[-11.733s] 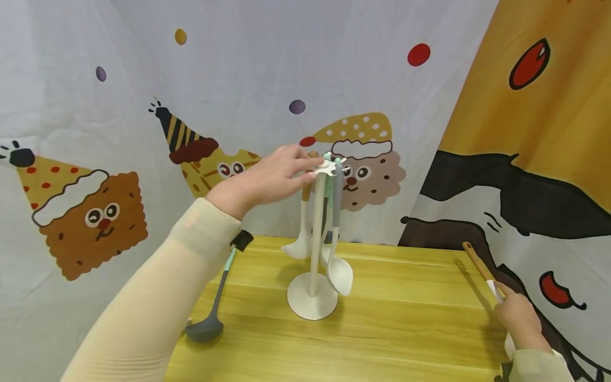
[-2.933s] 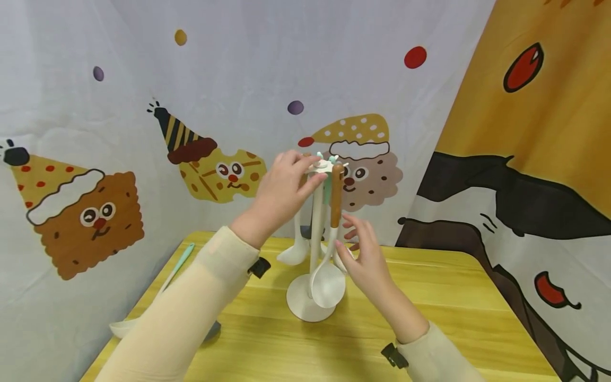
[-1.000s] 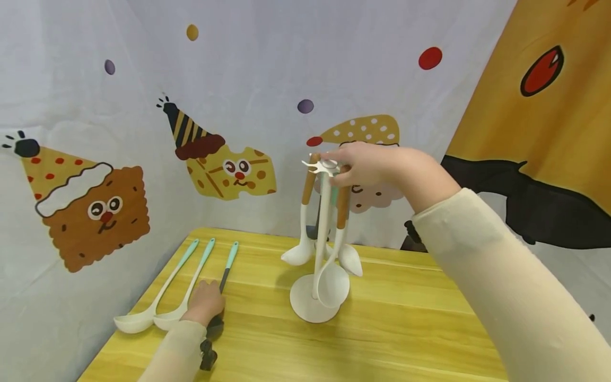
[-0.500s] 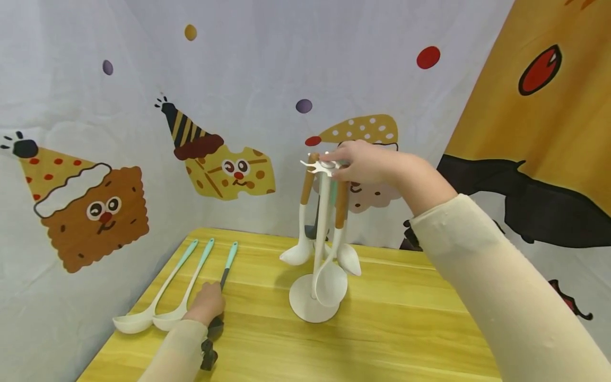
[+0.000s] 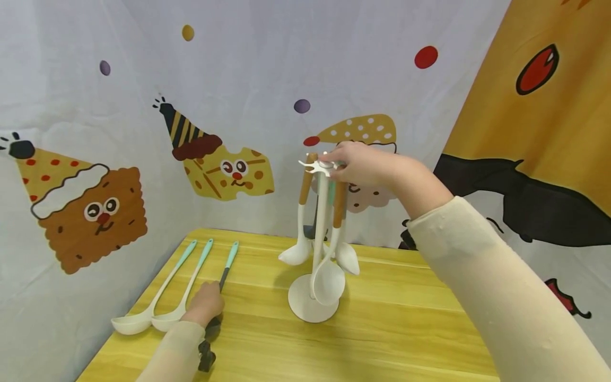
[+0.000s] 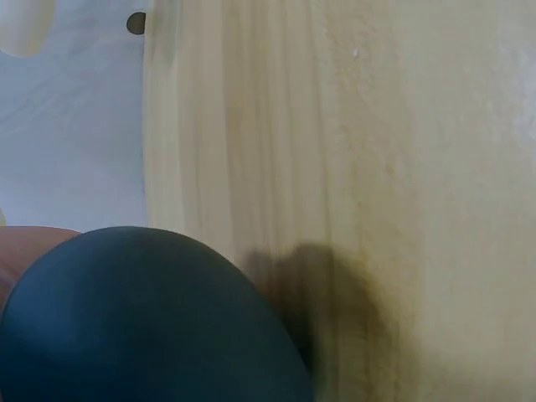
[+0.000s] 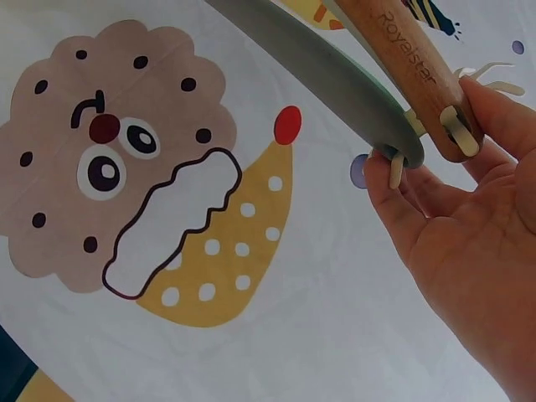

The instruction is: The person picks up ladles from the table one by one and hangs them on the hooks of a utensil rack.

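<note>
At the left of the table, my left hand (image 5: 205,303) grips a dark grey ladle (image 5: 213,328) with a mint handle end; its rounded bowl (image 6: 151,318) fills the lower left of the left wrist view. My right hand (image 5: 363,162) holds the top of a white utensil stand (image 5: 318,228), thumb and fingers around its hooked hub. From the stand hang a wooden-handled white ladle (image 5: 329,284) in front and several other utensils. In the right wrist view, my fingertips lie right at the hooks, beside a wooden handle (image 7: 410,67) and a grey-green handle (image 7: 335,84).
Two white ladles with mint handles, an outer one (image 5: 131,323) and an inner one (image 5: 167,321), lie left of my left hand. The wooden table (image 5: 391,313) meets a printed cloth wall (image 5: 238,63) at the back and left.
Earlier my left hand was on the stand's top and my right carried a wooden-handled utensil, since hung there. My hands then swapped places; the left took the grey ladle. Little moved in the last second.
</note>
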Motion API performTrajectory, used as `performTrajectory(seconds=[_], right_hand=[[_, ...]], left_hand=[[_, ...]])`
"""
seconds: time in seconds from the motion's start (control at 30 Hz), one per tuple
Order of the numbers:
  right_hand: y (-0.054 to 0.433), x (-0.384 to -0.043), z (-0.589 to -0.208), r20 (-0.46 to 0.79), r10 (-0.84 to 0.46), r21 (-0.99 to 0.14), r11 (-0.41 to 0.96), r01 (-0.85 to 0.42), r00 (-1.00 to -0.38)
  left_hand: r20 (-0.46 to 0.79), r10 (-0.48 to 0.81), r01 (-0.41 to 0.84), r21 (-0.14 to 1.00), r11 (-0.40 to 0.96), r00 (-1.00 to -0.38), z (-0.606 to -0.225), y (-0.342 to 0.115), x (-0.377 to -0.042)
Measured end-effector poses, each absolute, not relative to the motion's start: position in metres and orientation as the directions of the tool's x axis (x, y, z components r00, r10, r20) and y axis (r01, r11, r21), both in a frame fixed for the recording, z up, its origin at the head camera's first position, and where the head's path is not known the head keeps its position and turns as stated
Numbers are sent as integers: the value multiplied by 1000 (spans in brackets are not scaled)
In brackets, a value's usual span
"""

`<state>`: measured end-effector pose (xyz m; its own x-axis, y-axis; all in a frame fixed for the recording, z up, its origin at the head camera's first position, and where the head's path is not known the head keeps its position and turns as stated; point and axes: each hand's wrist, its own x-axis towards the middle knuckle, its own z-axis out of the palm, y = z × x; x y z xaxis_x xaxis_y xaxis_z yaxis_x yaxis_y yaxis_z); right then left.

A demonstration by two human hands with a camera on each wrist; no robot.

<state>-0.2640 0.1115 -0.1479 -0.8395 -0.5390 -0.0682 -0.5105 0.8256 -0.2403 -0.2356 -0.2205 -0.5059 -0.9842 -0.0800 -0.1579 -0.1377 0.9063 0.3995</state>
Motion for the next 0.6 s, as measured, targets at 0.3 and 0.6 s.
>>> performTrajectory(seconds=[0.3, 0.6], right_hand=[[113, -263, -150, -54, -544, -234, 822, -519, -837], [113, -262, -149, -54, -554, -224, 818, -531, -831]], left_hand=[[-57, -64, -83, 452, 888, -996, -496, -216, -239], [-33, -74, -81, 487, 870, -997, -493, -218, -244]])
